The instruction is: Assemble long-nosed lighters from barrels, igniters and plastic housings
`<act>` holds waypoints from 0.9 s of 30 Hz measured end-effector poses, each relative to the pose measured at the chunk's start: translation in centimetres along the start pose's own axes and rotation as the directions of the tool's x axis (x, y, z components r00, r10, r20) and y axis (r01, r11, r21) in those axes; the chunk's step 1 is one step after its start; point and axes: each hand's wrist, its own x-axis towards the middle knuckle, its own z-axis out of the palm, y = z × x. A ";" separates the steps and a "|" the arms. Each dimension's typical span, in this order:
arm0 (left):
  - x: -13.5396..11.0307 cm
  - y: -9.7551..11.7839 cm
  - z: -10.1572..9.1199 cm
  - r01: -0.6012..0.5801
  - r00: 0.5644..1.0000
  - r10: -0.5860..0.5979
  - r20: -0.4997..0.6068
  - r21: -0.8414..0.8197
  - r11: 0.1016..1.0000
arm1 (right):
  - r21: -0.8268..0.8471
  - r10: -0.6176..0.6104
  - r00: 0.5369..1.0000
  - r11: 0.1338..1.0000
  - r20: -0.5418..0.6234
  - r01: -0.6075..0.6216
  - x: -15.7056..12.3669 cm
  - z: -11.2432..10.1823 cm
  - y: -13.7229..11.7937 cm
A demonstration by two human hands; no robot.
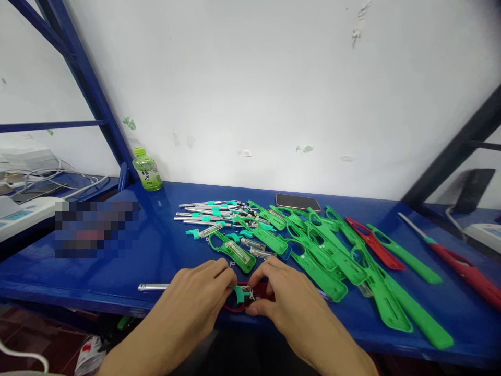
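Note:
At the table's front edge, a red lighter casing half (pixel 235 308) lies between my hands. It holds a teal trigger (pixel 239 295) and thin white wires (pixel 248 291). A silver metal tube (pixel 152 287) sticks out to its left. My left hand (pixel 199 292) grips the casing's left part with fingers closed; the fingertips are partly hidden. My right hand (pixel 279 292) has thumb and index finger curled round the casing beside the wires. Just beyond lies a green casing half (pixel 235 253) with a clear gas tank in it.
Several green casing halves (pixel 332 250) spread to the right, with a red casing half (pixel 376 244) and a red lighter (pixel 465 271). Metal tubes with teal parts (pixel 207 214) lie behind. A phone (pixel 297 202) and a green bottle (pixel 147 169) stand near the wall.

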 end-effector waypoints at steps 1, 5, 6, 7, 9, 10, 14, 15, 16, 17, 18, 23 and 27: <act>0.0 0.0 0.0 0.000 1.000 0.000 -0.001 0.002 1.000 | -0.001 0.000 1.000 1.000 0.006 0.000 0.1 -0.1 -0.1; -0.1 0.1 0.1 0.002 1.000 -0.003 0.010 0.025 1.000 | 0.009 -0.002 1.000 1.000 0.024 0.002 0.2 -0.5 -0.1; -0.1 0.2 0.0 0.007 1.000 -0.007 0.017 0.031 1.000 | 0.026 -0.005 1.000 1.000 0.023 0.004 0.1 -0.6 0.1; -0.1 0.2 0.0 0.013 1.000 -0.014 0.023 0.034 0.999 | 0.048 -0.011 1.000 0.999 0.021 0.010 0.0 -0.8 0.3; -0.1 0.3 0.0 0.025 0.999 -0.026 0.027 0.034 0.999 | 0.081 -0.044 0.999 0.996 0.012 0.043 -0.3 -1.3 0.9; -0.1 0.3 0.0 0.030 0.999 -0.030 0.025 0.030 0.999 | 0.086 -0.066 0.998 0.994 0.009 0.065 -0.4 -1.6 1.2; -0.2 0.3 0.3 0.025 0.999 -0.025 0.024 0.003 1.000 | 0.064 -0.110 0.994 0.992 0.018 0.108 -0.5 -2.0 1.9; -0.2 0.3 0.3 0.022 0.999 -0.022 0.026 0.000 1.000 | 0.063 -0.107 0.994 0.992 0.017 0.106 -0.4 -1.9 1.8; -0.2 0.3 0.4 0.020 0.999 -0.020 0.027 -0.002 1.000 | 0.061 -0.105 0.994 0.993 0.010 0.104 -0.3 -1.8 1.8; -0.2 0.3 0.4 0.021 0.999 -0.021 0.028 -0.003 1.000 | 0.059 -0.103 0.995 0.993 0.002 0.102 -0.2 -1.6 1.7; -0.2 0.2 0.4 0.025 0.999 -0.025 0.029 -0.001 1.000 | 0.057 -0.101 0.995 0.993 -0.003 0.101 -0.1 -1.5 1.6; -0.2 0.2 0.4 0.026 0.999 -0.026 0.029 -0.009 1.000 | 0.058 -0.087 0.996 0.995 -0.004 0.087 -0.1 -1.1 1.5; -0.3 0.1 0.5 0.032 0.999 -0.033 -0.003 -0.067 0.997 | 0.045 -0.093 0.996 0.995 -0.002 0.093 -0.2 -1.2 1.6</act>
